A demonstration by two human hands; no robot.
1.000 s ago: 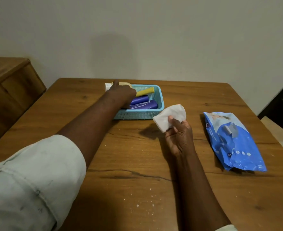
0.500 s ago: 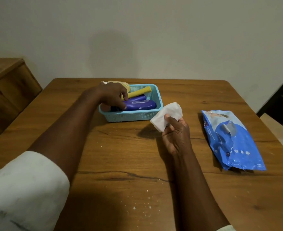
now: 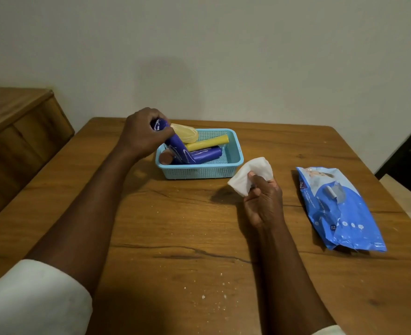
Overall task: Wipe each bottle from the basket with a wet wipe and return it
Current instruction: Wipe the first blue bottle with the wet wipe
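The left hand (image 3: pixel 142 132) grips a purple bottle (image 3: pixel 175 143) near its upper end, fingers curled round it, and holds it tilted over the left end of a light blue basket (image 3: pixel 200 170), its lower end down inside the basket. The right hand (image 3: pixel 263 201) hangs above the tabletop (image 3: pixel 175 238) in front of the basket's right corner, fingers and thumb pinching a crumpled white wet wipe (image 3: pixel 250 174) that stands up out of the fist. The held bottle is well to the left of the wipe and apart from it, with the basket's front wall between the two hands. Inside the basket a second purple bottle (image 3: pixel 205 154) lies on its side along the front, a yellow bottle (image 3: pixel 208 143) lies behind it pointing toward the right wall, a pale yellow bottle (image 3: pixel 186 132) rests on the back left rim just beside the left hand, and a brown cap (image 3: pixel 166 157) shows at the front left corner. To the right of the right hand a blue pack of wet wipes (image 3: pixel 339 211) lies flat on the wood, its flap end toward the wall. The tabletop is brown wood with a dark crack running across its grain near the person and white crumbs scattered at the front. A plain pale wall (image 3: pixel 223 56) rises behind it, a wooden cabinet (image 3: pixel 18 122) stands at the left, and a rolled white sleeve (image 3: pixel 32 301) covers the left upper arm.
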